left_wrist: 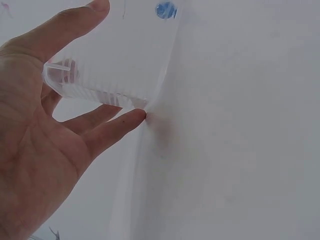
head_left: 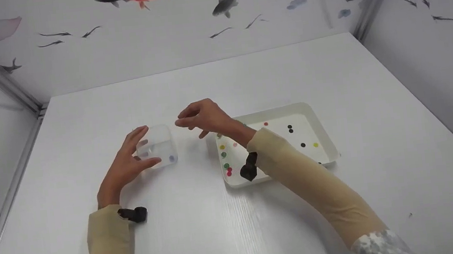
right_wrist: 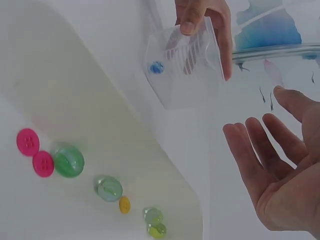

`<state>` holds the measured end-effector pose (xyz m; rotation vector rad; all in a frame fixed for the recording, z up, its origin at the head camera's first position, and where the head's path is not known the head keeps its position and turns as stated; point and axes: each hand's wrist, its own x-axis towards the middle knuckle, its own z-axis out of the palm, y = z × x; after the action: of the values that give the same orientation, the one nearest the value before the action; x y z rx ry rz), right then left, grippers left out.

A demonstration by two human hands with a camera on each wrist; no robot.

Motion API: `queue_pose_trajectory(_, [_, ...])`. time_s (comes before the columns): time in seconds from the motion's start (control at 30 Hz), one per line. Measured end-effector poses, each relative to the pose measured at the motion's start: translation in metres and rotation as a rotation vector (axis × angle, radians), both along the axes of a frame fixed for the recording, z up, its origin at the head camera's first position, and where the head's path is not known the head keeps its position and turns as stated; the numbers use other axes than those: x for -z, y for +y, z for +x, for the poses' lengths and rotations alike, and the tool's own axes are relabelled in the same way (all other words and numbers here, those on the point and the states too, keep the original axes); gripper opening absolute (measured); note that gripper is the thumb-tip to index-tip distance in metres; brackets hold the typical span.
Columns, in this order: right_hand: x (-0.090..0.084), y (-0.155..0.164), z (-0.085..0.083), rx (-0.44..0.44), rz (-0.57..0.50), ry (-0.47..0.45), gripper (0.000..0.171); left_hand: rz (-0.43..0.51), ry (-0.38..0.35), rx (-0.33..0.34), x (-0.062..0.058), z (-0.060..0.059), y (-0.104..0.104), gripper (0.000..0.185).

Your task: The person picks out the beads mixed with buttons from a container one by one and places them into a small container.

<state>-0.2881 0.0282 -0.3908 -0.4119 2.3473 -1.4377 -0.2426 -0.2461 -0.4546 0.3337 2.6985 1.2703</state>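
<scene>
My left hand [head_left: 135, 155] holds a small clear plastic container [head_left: 160, 144] on the white table, thumb on one side and fingers on the other. In the left wrist view the container [left_wrist: 117, 60] sits between thumb and fingers [left_wrist: 107, 131]. A blue bead [head_left: 171, 159] lies inside it, also seen as the blue bead [right_wrist: 156, 67] in the right wrist view. My right hand [head_left: 194, 120] hovers just right of the container, above the table. Its palm [right_wrist: 280, 170] is spread and empty. A white tray [head_left: 320, 127] lies under my right forearm.
The tray floor [right_wrist: 60, 90] carries two pink buttons [right_wrist: 35, 152], a green glass marble [right_wrist: 69, 161], a clear marble [right_wrist: 109, 188], a yellow button [right_wrist: 124, 204] and several dark beads [head_left: 290, 128]. Fish-patterned walls [head_left: 182, 30] close the table on three sides.
</scene>
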Motion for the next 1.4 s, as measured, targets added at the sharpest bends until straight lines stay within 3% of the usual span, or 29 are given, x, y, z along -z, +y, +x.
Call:
queue_pose_trajectory(0.47, [0.003, 0.048, -0.003, 0.049, -0.117, -0.108, 0.034, 0.006, 0.024, 0.027, 0.002, 0.0, -0.002, 0.094])
queue_pose_trajectory(1.0, [0.008, 0.095, 0.001, 0.199, 0.048, -0.208, 0.042, -0.001, 0.027, 0.031, 0.003, 0.001, -0.002, 0.093])
queue_pose_trajectory(1.4, [0.02, 0.114, 0.002, 0.248, 0.078, -0.255, 0.045, 0.003, 0.021, 0.029, 0.002, 0.001, -0.002, 0.093])
